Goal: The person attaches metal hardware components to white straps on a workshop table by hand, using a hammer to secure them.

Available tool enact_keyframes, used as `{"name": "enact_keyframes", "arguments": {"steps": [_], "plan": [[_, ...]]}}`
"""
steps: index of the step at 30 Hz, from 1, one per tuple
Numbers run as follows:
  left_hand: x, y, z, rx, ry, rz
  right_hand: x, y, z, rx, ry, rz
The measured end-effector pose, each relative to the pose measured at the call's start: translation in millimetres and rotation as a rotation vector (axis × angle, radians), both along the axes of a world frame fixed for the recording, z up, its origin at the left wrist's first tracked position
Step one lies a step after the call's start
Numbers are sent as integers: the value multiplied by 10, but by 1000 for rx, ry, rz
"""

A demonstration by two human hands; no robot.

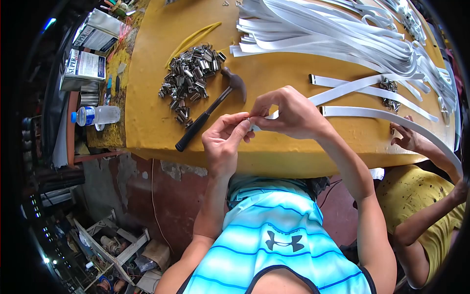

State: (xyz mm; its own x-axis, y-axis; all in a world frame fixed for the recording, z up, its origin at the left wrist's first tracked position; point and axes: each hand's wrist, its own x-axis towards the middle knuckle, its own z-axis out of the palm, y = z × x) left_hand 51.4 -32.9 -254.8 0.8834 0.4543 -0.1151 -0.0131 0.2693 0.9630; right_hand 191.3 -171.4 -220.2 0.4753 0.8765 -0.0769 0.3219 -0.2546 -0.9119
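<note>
My left hand [226,134] pinches a small metal piece [248,120] at the end of a white strap, above the table's near edge. From the other side, my right hand [289,115] grips the white strap [333,92], which trails to the right across the table. The fingertips of both hands nearly meet, and they partly hide the metal piece. A hammer [215,105] with a black handle lies just left of my hands. Behind it is a pile of metal clips [191,76]. Two more white straps with dark metal ends [313,79] lie to the right.
White straps [333,29] are heaped at the back of the yellow table [147,98]. Yellow strips [191,41] lie behind the clips. A water bottle [100,115] and tins [85,64] stand at left. At right, a co-worker's hand [409,134] touches the table near a small clip pile [390,93].
</note>
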Motion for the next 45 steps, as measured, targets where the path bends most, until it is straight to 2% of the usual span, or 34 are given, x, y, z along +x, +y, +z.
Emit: {"name": "enact_keyframes", "arguments": {"steps": [6,8,13,17,24,26,30,32,34,35,38,39,41,45], "plan": [[24,6,-127,-62,-1,-4,20,20,-50,52,-127,-46],[32,-17,-110,-73,-11,-13,65,20,54,-57,-71,-35],[-1,-62,-114,70,-21,-52,68,54,66,-55,-86,-43],[-16,-58,-159,63,-21,-35,16,61,49,-65,-119,-68],[7,-88,-167,-19,-15,37,-77,68,23,-18,-110,-123],[18,-72,-208,-24,-14,47,-110,70,-15,39,-176,-114],[68,-7,-241,-187,-1,14,-123,53,-106,40,-182,-132],[109,35,-240,-253,-8,-20,-118,17,-184,156,-309,-162],[178,87,-253,-80,75,16,-130,-64,-166,115,-324,-190],[210,123,-282,-79,73,17,-126,-101,-158,75,-337,-213],[252,210,-397,402,197,-58,-39,-191,-439,-11,-241,-211],[255,217,-387,405,202,-64,-33,-214,-493,-10,-235,-216],[269,218,-353,751,231,-41,-29,-248,-545,43,-401,-187],[248,244,-392,742,225,-67,-9,-244,-585,90,-391,-206]]}}
